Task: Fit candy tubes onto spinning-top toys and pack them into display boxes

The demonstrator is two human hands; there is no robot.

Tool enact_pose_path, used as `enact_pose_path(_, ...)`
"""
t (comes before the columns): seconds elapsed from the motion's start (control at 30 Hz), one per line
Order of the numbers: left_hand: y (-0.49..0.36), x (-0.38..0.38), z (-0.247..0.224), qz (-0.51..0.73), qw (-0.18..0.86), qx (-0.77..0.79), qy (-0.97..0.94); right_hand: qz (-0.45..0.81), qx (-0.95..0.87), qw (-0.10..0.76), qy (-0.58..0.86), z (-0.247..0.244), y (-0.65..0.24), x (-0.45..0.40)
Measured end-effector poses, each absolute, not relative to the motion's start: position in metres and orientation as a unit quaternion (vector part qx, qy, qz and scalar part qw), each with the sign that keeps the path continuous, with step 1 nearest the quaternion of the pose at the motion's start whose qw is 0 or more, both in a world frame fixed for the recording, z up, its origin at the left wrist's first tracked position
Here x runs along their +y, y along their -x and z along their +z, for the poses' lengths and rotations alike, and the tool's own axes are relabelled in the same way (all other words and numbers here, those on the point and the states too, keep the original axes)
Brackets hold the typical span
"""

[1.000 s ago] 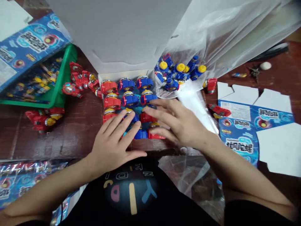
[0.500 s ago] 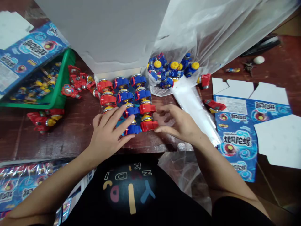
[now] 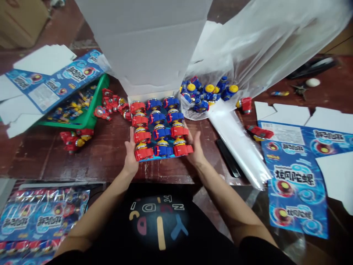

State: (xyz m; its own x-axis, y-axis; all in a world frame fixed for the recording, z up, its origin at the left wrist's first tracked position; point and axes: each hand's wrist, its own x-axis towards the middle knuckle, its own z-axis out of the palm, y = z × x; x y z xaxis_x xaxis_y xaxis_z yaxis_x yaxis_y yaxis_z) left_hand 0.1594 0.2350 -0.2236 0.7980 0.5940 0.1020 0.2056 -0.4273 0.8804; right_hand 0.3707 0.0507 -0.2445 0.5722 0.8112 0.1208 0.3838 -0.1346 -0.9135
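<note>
In front of me stands a cardboard display box (image 3: 157, 55) with its tall white lid raised at the back. Three columns of red and blue spinning-top toys fill it. A red toy (image 3: 143, 152) sits at its front left corner, and a blue toy (image 3: 162, 149) is beside that one. My left hand (image 3: 130, 156) is pressed along the box's left side, thumb outward. Against the right side lies my right hand (image 3: 196, 150), its thumb up and its other fingers partly hidden by the box. The box is gripped between both hands.
Left is a green tray (image 3: 95, 105) of small parts under printed card (image 3: 44, 97), with red toys (image 3: 74, 140) near it. Right are a plastic bag (image 3: 234, 62) of blue toys, clear sleeves (image 3: 239, 147) and flat printed card (image 3: 298, 176). Wrapped packs (image 3: 41, 221) lie lower left.
Both hands have moved from the toys to the box's two sides. The left column's front toys, hidden before by my left hand, now show. My view has shifted, and a black object shows beside the sleeves.
</note>
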Motion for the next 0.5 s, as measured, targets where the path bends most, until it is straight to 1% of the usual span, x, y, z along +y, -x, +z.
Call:
enact_pose_path(0.07,-0.156,0.247,-0.227,0.216,0.544,0.301,-0.753,0.227,-0.368,0.558,0.708,-0.247,-0.372,0.055)
enact_pose_path(0.13,-0.154,0.278,-0.211,0.232,0.557,0.349,-0.717,0.222,-0.331,0.59,0.702,-0.234,-0.389,0.056)
enact_pose_path(0.2,-0.165,0.32,-0.178,0.26,0.542,0.36,-0.714,0.197,-0.321,0.599,0.707,-0.204,-0.419,0.062)
enact_pose_path(0.27,-0.191,0.357,-0.137,0.287,0.528,0.328,-0.729,0.185,-0.326,0.621,0.688,-0.164,-0.453,0.081)
enact_pose_path(0.33,-0.223,0.378,-0.099,0.268,0.551,0.252,-0.749,0.219,-0.329,0.682,0.615,-0.124,-0.479,0.105)
enact_pose_path(0.37,-0.234,0.381,-0.084,0.25,0.567,0.231,-0.75,0.255,-0.318,0.686,0.603,-0.107,-0.486,0.115)
enact_pose_path(0.43,-0.237,0.377,-0.063,0.234,0.557,0.211,-0.768,0.291,-0.311,0.651,0.629,-0.083,-0.484,0.116)
enact_pose_path(0.5,-0.212,0.363,-0.056,0.19,0.469,0.215,-0.835,0.294,-0.345,0.548,0.703,-0.072,-0.465,0.093)
